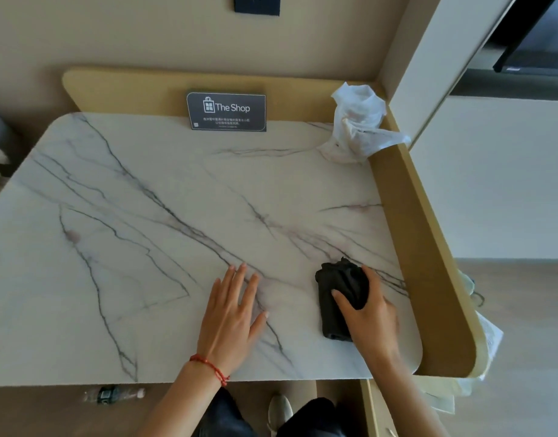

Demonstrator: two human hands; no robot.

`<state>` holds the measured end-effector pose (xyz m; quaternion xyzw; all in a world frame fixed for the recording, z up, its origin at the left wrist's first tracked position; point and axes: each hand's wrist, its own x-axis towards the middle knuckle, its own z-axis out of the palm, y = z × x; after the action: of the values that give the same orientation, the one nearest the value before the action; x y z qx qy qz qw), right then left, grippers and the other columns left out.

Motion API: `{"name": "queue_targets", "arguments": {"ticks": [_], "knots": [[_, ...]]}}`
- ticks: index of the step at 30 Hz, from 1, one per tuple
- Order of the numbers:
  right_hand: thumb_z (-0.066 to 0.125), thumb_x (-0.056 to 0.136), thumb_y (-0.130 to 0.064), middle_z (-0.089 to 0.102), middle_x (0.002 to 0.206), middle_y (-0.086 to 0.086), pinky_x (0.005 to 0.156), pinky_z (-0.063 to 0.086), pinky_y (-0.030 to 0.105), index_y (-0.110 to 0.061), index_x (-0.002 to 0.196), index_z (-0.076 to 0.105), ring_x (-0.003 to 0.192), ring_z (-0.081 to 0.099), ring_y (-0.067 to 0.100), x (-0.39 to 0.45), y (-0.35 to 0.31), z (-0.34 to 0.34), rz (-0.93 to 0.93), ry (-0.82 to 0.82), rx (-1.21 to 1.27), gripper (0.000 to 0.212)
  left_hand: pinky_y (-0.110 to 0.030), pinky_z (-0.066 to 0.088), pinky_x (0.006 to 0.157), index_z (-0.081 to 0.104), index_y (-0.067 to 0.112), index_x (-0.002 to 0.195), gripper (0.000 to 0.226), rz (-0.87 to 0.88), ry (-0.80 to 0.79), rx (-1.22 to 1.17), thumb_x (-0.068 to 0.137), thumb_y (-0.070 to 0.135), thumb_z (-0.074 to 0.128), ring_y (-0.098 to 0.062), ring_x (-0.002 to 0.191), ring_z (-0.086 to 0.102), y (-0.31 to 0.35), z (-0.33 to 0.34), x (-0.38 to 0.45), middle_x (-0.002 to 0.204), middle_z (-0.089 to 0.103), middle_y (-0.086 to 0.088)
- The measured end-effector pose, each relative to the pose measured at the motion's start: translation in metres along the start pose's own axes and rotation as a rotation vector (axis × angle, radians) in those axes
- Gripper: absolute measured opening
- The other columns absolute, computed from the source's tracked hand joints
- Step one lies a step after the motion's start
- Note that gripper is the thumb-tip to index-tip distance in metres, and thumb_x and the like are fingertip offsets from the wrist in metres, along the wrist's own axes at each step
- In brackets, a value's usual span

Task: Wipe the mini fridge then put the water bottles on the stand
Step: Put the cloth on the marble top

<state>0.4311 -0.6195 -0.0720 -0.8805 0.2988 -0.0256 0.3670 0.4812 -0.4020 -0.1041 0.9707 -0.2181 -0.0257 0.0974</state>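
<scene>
Left hand lies flat on the marble worktop, fingers spread, palm down, a red string bracelet at the wrist. Right hand, just beside it toward the gold side rail, is pressed down on a folded black cloth, fingers curled over its top. Black "The Shop" sign stands at the worktop's far edge, against the back rail. Crumpled white cloth sits in the far corner, draped onto the side rail. Below the worktop's near edge, a blurred water bottle lies on the floor.
</scene>
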Motion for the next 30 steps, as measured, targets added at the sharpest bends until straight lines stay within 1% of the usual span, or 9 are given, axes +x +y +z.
{"name": "queue_targets", "arguments": {"ticks": [3,6,10,12,14,17,20,24,30], "knots": [[0.062,0.081,-0.044,0.057,0.121,0.012,0.083,0.047,0.04,-0.018,0.136,0.035,0.107,0.053,0.031,0.001,0.002,-0.003,-0.104,0.044,-0.2,0.067,-0.049,0.029,0.102,0.035,0.011,0.133,0.061,-0.049,0.002,0.006,0.094,0.052,0.01,-0.029,0.131,0.029,0.005,0.0,-0.002,0.139,0.046,-0.02],[0.064,0.08,-0.043,0.05,0.122,0.018,0.087,0.045,0.044,-0.012,0.132,0.043,0.11,0.048,0.034,0.006,0.005,-0.006,-0.148,0.053,-0.29,0.064,-0.048,0.03,0.103,0.036,0.011,0.134,0.061,-0.092,0.004,0.011,0.094,0.052,0.012,-0.032,0.131,0.037,0.009,-0.001,-0.008,0.139,0.045,-0.019],[0.069,0.078,-0.033,0.049,0.125,0.023,0.084,0.046,0.051,-0.008,0.125,0.048,0.109,0.049,0.041,0.005,0.007,-0.005,-0.374,0.144,-0.335,0.057,-0.047,0.032,0.103,0.039,0.01,0.132,0.061,-0.138,0.041,0.018,0.095,0.051,0.015,-0.032,0.131,0.037,0.014,-0.004,-0.019,0.14,0.045,-0.018],[0.067,0.08,-0.032,0.05,0.126,0.02,0.087,0.045,0.051,-0.009,0.123,0.049,0.11,0.049,0.039,0.002,0.002,-0.004,-0.483,0.141,-0.321,0.052,-0.047,0.03,0.103,0.038,0.011,0.133,0.06,-0.17,0.065,0.036,0.094,0.051,0.016,-0.03,0.132,0.032,0.015,-0.007,-0.026,0.141,0.044,-0.017],[0.061,0.082,-0.034,0.052,0.125,0.017,0.089,0.045,0.05,-0.01,0.122,0.049,0.111,0.046,0.033,-0.002,-0.004,-0.001,-0.575,0.128,-0.294,0.047,-0.048,0.029,0.103,0.038,0.01,0.133,0.061,-0.206,0.069,0.048,0.094,0.051,0.016,-0.031,0.132,0.033,0.016,-0.009,-0.035,0.141,0.044,-0.017],[0.053,0.083,-0.039,0.055,0.123,0.016,0.094,0.042,0.049,-0.009,0.12,0.05,0.115,0.044,0.029,-0.011,-0.014,0.006,-0.688,0.078,-0.292,0.048,-0.049,0.028,0.104,0.038,0.009,0.134,0.062,-0.266,0.077,0.063,0.094,0.051,0.015,-0.033,0.13,0.042,0.013,-0.014,-0.051,0.14,0.045,-0.018],[0.044,0.085,-0.045,0.056,0.125,0.015,0.101,0.034,0.046,-0.01,0.122,0.052,0.118,0.047,0.031,-0.022,-0.023,0.016,-0.765,0.01,-0.313,0.051,-0.049,0.027,0.105,0.035,0.01,0.136,0.062,-0.335,0.088,0.068,0.095,0.051,0.014,-0.033,0.13,0.04,0.005,-0.018,-0.07,0.141,0.044,-0.018],[0.041,0.086,-0.047,0.057,0.126,0.014,0.101,0.034,0.047,-0.011,0.122,0.053,0.119,0.05,0.031,-0.042,-0.034,0.034,-0.878,-0.07,-0.324,0.052,-0.052,0.026,0.103,0.035,0.01,0.135,0.062,-0.439,0.101,0.085,0.094,0.051,0.015,-0.034,0.13,0.041,-0.01,-0.022,-0.104,0.141,0.044,-0.017],[0.041,0.087,-0.047,0.057,0.128,0.014,0.102,0.034,0.048,-0.011,0.123,0.051,0.12,0.05,0.03,-0.085,-0.059,0.07,-1.043,-0.201,-0.301,0.052,-0.05,0.025,0.106,0.034,0.01,0.137,0.062,-0.617,0.15,0.046,0.094,0.051,0.014,-0.032,0.133,0.036,-0.036,-0.02,-0.172,0.141,0.043,-0.017]]}}
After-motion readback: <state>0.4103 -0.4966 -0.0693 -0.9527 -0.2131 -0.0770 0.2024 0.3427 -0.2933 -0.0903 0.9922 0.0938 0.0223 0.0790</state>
